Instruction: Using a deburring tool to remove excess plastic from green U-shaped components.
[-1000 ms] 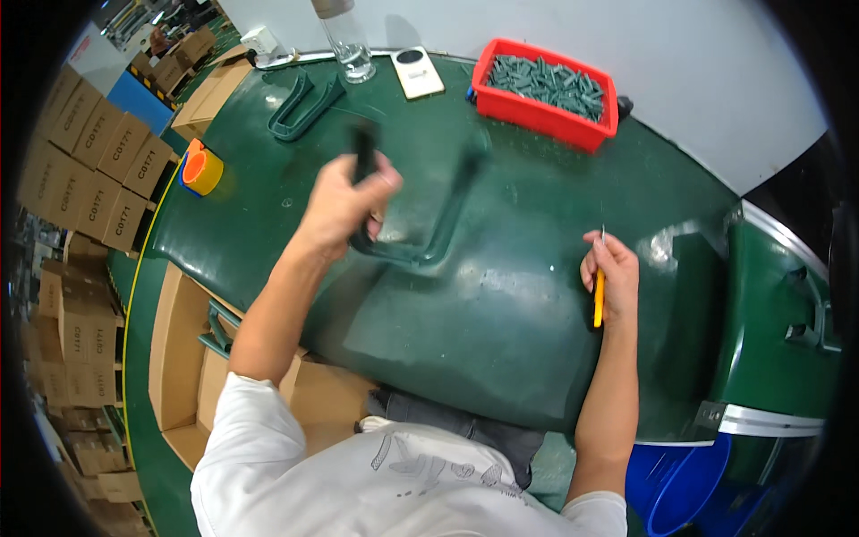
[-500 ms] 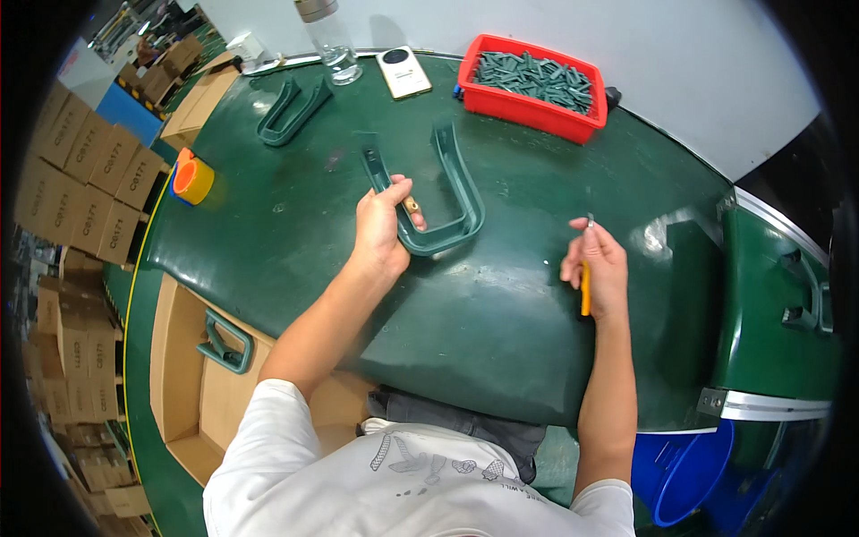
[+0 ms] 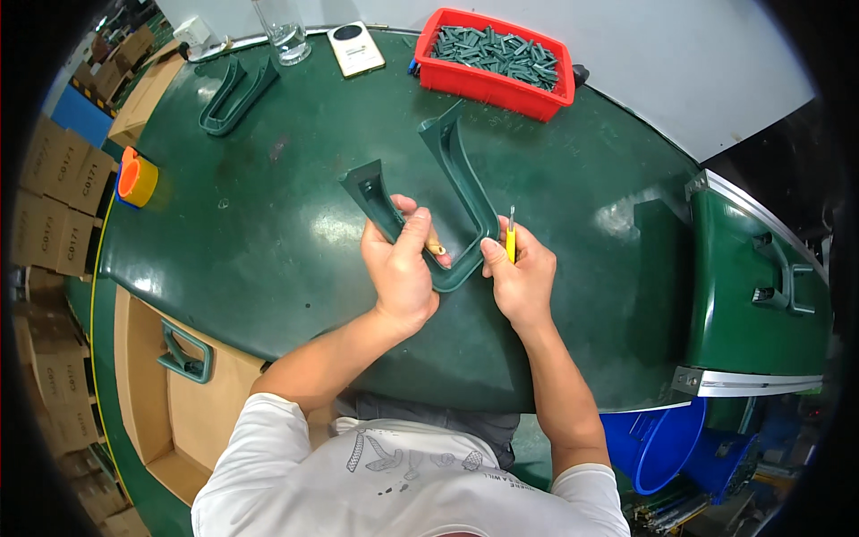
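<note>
My left hand (image 3: 400, 277) is closed around one side of a dark green U-shaped plastic handle (image 3: 459, 170), held above the table with its two ends pointing away from me. A tan wrap or ring shows on one of its fingers, inside the U. My right hand (image 3: 526, 285) grips a yellow-handled tool with a thin metal tip (image 3: 511, 240), held upright between the fingers. Its thumb touches the right bend of the handle. The tool's exact kind is too small to make out.
On the green table (image 3: 295, 242) lie another U-shaped handle (image 3: 215, 121), a red bin (image 3: 488, 88) of small green pieces, a white phone-like device (image 3: 362, 61), a clear bottle (image 3: 289, 43) and an orange cup (image 3: 137, 182). An open cardboard box (image 3: 143, 385) holds one green handle (image 3: 199, 369).
My right hand has moved left with the tool and now touches the handle. My left hand has brought the handle nearer and tilted it. The view has shifted.
</note>
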{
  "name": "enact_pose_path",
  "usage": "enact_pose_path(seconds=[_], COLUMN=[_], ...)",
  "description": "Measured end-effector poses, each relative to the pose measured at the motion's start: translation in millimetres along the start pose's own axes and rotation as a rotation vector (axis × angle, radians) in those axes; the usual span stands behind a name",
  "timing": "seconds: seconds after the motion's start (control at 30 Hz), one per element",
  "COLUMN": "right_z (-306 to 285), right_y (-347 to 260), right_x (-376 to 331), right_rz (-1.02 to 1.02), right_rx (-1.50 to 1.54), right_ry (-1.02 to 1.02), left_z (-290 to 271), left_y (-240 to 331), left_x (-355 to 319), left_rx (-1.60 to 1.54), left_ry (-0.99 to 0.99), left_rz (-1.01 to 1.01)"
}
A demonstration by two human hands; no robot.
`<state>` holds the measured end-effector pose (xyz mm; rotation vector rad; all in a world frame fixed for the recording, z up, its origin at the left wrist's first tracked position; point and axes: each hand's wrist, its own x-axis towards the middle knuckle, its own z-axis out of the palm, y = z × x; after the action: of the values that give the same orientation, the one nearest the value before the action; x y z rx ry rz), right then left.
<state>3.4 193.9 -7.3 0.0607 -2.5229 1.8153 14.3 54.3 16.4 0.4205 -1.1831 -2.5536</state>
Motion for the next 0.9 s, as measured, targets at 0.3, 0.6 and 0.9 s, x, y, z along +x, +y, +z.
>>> enact_pose_path(seconds=[0.3, 0.6, 0.9], right_z=[26, 29, 10], right_y=[-9, -4, -10], right_x=[4, 6, 13], right_rz=[0.158, 0.265, 0.296], right_rx=[0.323, 0.316, 0.461], right_ry=[0.013, 0.112, -0.027], left_z=[-2, -8, -26], left_y=[-9, -26, -21], left_x=[-13, -17, -13], left_rx=[0.074, 0.262, 0.482], left_ry=[-0.067, -0.168, -0.331], left_rz=[0.314, 0.52, 0.704])
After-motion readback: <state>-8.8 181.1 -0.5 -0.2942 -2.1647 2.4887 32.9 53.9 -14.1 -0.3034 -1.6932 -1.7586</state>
